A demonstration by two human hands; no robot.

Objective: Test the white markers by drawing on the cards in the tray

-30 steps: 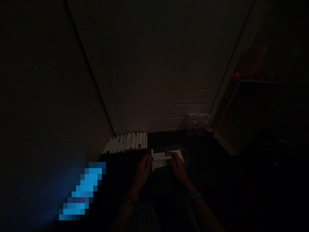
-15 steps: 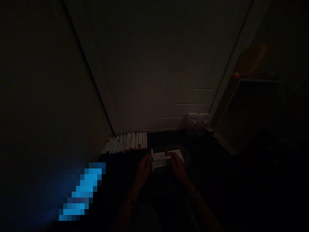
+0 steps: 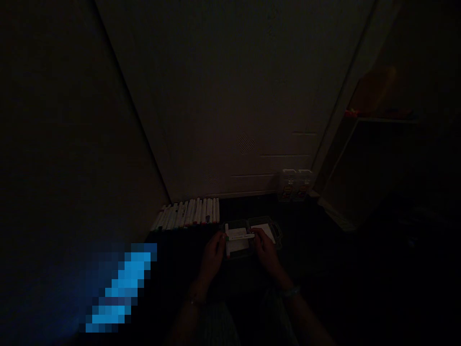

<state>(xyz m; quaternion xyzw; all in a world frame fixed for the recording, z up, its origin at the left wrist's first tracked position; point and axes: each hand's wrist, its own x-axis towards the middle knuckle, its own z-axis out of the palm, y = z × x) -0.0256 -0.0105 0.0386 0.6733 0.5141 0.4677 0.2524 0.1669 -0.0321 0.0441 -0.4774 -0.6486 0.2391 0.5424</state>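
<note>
- Wall point(image 3: 201, 120): pale, raised heart and line patterns, standing behind a dark surface point(image 3: 248, 206).
- Open clear case point(image 3: 277, 229): lay on that surface in two halves, side by side, with white paper point(image 3: 264, 231) showing in the right half. Which half was the lid could not be determined.
- Two clear boxes point(image 3: 295, 187): stood upright against the wall, beyond the case to the right.
- Row of markers point(image 3: 190, 212): white barrels, laid side by side left of the case.
- Left hand point(image 3: 213, 247): pinched the green-marked end of the held marker between thumb and fingers.
- Right hand point(image 3: 265, 247): fingertips pinched its opposite end.
- Held marker point(image 3: 240, 236): located crosswise above the left half of the case. Judged light, stiff and not fragile; smooth barrel, liable to roll or slip. Best gripped mid-barrel or at both ends. Appearance: slim, white, faint dark print, green near the left end.
- Second marker point(image 3: 227, 246): white, reddish at the near end, lay lengthwise at the left side of the case, just beside the left hand.
</note>
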